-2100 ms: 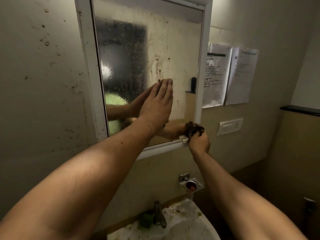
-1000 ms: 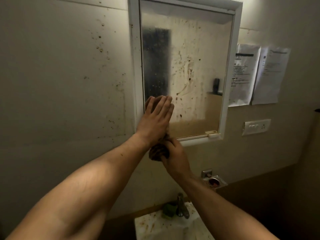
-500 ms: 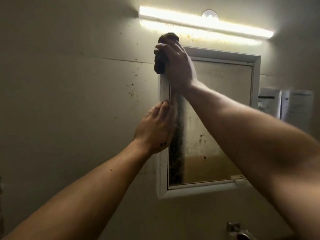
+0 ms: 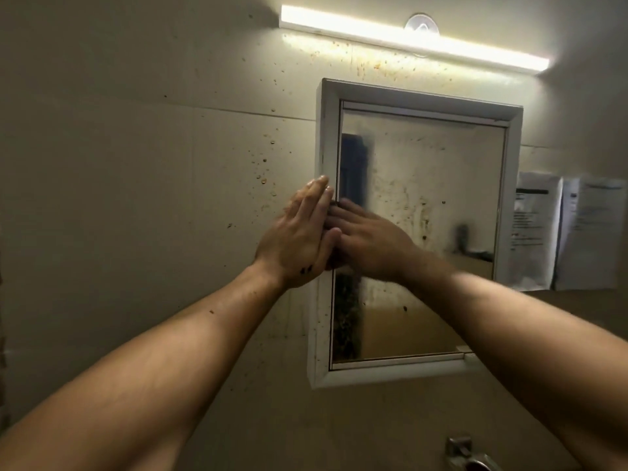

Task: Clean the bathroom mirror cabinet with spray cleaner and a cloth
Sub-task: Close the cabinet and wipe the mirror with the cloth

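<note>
The white-framed mirror cabinet (image 4: 418, 370) hangs on the wall, its glass smeared and speckled with brown spots. My left hand (image 4: 299, 239) lies flat, fingers straight, against the cabinet's left side at mid height. My right hand (image 4: 370, 243) presses on the left edge of the mirror right beside it, blurred by motion. Only a dark sliver of the cloth (image 4: 331, 265) shows under the right palm and fingers. No spray bottle is in view.
A lit tube light (image 4: 407, 39) runs along the wall above the cabinet. Two paper notices (image 4: 571, 232) hang to the cabinet's right. A metal holder (image 4: 470, 458) sits at the bottom edge. Brown splatter dots the wall left of the cabinet.
My right hand with the cloth came down from the cabinet's top left corner to mid height on the left edge. My left hand stayed on the cabinet's left side.
</note>
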